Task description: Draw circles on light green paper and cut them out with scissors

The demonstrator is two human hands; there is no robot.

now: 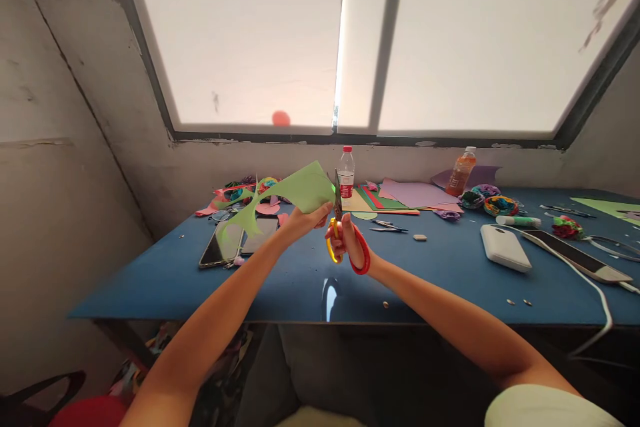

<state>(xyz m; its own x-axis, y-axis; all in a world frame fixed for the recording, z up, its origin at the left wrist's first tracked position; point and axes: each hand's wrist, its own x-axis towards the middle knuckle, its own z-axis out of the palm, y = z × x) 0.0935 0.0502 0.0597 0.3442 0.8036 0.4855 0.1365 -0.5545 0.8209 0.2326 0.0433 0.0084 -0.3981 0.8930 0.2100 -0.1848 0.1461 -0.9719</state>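
Beneath a bright window, a blue worktop (280,280) carried paper scraps and phones. Above its near edge, the left hand (305,219) pinched a green paper sheet (295,190) that stretched leftward. The right hand (350,240), fingers through the scissors (343,234), stood just right of it, blades upright at the sheet's right edge.

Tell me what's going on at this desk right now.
A person is cutting a sheet of green paper with red and yellow scissors. The left hand holds the paper up above the blue table, and the right hand works the scissors at the sheet's edge. Phones, coloured paper and bottles lie around.
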